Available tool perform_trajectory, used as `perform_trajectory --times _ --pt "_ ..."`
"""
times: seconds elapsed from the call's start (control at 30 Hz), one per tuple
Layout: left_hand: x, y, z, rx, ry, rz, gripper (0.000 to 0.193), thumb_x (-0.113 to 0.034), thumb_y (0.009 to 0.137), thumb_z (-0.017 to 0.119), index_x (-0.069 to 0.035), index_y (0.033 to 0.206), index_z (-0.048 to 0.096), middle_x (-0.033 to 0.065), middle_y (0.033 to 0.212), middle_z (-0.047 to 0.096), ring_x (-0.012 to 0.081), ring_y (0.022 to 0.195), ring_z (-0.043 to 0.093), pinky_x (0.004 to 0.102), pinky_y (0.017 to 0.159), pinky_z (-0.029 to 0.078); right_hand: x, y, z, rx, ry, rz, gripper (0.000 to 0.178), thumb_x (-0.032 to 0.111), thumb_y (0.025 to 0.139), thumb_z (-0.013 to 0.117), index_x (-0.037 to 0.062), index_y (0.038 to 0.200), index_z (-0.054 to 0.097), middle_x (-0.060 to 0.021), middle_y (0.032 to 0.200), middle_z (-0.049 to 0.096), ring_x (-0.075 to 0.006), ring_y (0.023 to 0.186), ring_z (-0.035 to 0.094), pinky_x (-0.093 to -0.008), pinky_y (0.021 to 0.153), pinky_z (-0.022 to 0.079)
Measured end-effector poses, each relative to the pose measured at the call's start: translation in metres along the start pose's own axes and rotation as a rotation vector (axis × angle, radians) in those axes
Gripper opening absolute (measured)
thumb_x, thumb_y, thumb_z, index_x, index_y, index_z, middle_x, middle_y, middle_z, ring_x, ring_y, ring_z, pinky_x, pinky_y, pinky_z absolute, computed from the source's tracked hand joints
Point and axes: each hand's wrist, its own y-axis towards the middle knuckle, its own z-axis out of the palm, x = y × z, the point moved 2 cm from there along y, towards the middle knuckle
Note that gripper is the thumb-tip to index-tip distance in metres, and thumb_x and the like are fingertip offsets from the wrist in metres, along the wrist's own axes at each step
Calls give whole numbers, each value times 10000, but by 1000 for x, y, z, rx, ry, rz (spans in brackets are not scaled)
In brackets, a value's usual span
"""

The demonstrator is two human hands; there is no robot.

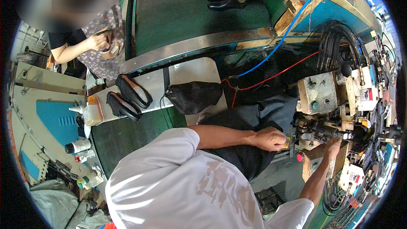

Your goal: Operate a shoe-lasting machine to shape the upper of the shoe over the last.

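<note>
My left hand [271, 139] is closed in a fist around a small yellow piece [288, 143], which pokes out in front of the knuckles. What kind of thing it is cannot be made out. My right hand [333, 147] reaches into the machine [316, 94], its fingers drawn together beside a dark metal part [324, 130] and a small shiny piece [347, 136]. Whatever those fingers hold is hidden. Both hands are at the machine's middle, between its upper block and a lower box with a red button [300, 157].
Behind my left arm, a bench [193, 68] bears a black pouch [195, 96], black shoes [133, 91] and a plastic bottle [93, 112]. A blue hose [284, 38] and a red hose [275, 76] run to the machine. Another person [99, 42] stands at the green conveyor [199, 17].
</note>
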Motion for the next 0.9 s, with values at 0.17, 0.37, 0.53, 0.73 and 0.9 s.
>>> perform_trajectory --times 0.17,0.37,0.53,0.73,0.9 --pt "-2 3 7 1 -3 52 281 -164 899 697 -36 768 484 151 765 541 379 698 587 502 616 460 -48 0 5 -188 -63 -71 432 396 986 545 28 1203 606 -293 1108 719 -512 982 687 -594 832 531" --pt "2 1 3 -4 22 40 256 -157 900 692 -31 802 493 150 775 550 377 706 597 502 614 464 -6 1 -3 -25 -73 48 531 474 1003 550 12 1258 605 -286 1170 708 -502 1030 680 -582 852 537" --pt "-3 2 0 -1 16 40 258 -158 907 687 -34 796 490 147 764 541 381 701 591 505 613 459 -7 -2 -12 -6 -110 -13 617 557 1018 552 11 1300 607 -272 1222 699 -495 1067 675 -568 858 546" --pt "-1 0 3 -11 -11 40 257 -160 916 682 -36 798 491 154 770 543 381 712 593 510 625 457 -33 1 6 -82 -106 -25 523 476 1000 584 6 1227 609 -290 1145 709 -490 1058 678 -567 873 536" --pt "-2 2 8 -31 -52 57 203 -137 903 678 -38 818 523 155 775 560 378 717 607 502 626 466 -68 5 5 -103 -8 -91 679 583 987 605 32 1383 581 -277 1199 719 -489 1032 701 -566 831 550"
